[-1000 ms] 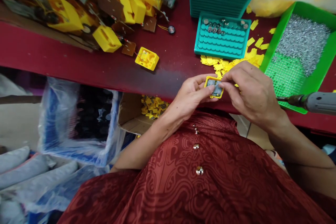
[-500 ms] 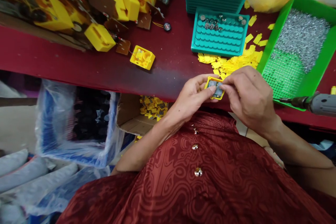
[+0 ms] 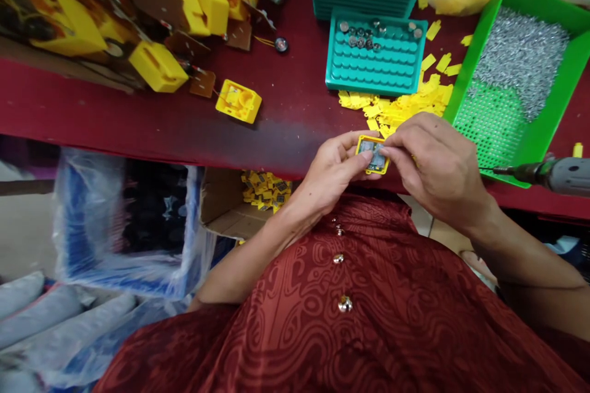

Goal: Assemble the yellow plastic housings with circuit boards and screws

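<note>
My left hand is closed on a small yellow plastic housing, its thumb lying over the grey-green board set inside. At the housing's right edge, my right hand has its thumb and forefinger pinched together against the board. Whatever the pinch may hold is hidden by the fingertips. Just beyond the hands lies a pile of flat yellow plastic pieces. A teal tray with rows of round pockets stands behind that pile, several round metal cells in its back rows.
A green basket of small silvery screws stands at right, a power screwdriver beside it. Yellow housings with wires crowd the left; one open housing sits apart. Below the table edge are a cardboard box and a blue crate.
The view has shifted slightly, so the table things appear a little further left. Both hands keep the same hold on the yellow housing, with barely any finger movement.
</note>
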The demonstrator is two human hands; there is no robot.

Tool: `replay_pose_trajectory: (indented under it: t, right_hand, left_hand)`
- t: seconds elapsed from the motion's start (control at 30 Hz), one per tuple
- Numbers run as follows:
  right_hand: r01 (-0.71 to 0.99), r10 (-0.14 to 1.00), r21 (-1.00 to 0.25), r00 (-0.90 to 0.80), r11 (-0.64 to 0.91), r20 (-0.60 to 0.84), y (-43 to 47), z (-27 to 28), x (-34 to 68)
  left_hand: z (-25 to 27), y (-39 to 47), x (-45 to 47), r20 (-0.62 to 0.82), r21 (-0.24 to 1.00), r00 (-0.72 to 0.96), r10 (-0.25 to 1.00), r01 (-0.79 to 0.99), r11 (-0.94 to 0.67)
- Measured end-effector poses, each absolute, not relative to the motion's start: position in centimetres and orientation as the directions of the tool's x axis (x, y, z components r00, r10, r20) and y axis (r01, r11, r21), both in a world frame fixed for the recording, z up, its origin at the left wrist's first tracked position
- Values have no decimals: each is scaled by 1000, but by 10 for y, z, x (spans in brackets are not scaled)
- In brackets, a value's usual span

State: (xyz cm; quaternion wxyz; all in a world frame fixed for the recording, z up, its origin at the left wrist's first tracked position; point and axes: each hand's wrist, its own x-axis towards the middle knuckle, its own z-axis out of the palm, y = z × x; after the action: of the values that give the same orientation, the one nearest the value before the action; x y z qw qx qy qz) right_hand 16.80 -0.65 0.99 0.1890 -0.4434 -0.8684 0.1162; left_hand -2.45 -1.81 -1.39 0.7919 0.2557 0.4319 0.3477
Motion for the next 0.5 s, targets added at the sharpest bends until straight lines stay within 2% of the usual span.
replay_pose_trajectory:
  t: [0.17,0.23,0.4,0.47,0.5]
  right_hand:
    - [736,799,-312,-547,601,249,-9,2,163]
    - [733,801,-326,-520,596,296,-9,-2,160]
    - [737,806,-403,-321,542,497,-22,11,166]
    - [762,825,-421,-255,492,504,-39,29,177]
    - [747,871,-482,-273,459,408,-48,38,184]
  left_hand:
    - [-15,-19,-26,-452,814,314,835,-237,530]
    - [-18,-17,-26,-444,832,304,843,-211,514]
    - [-24,-5,-27,-480,765,333,812,-295,573]
    - [-25,1,-27,-495,733,367,788,-311,605]
    - [-25,4,-27,-498,724,384,778,-311,616]
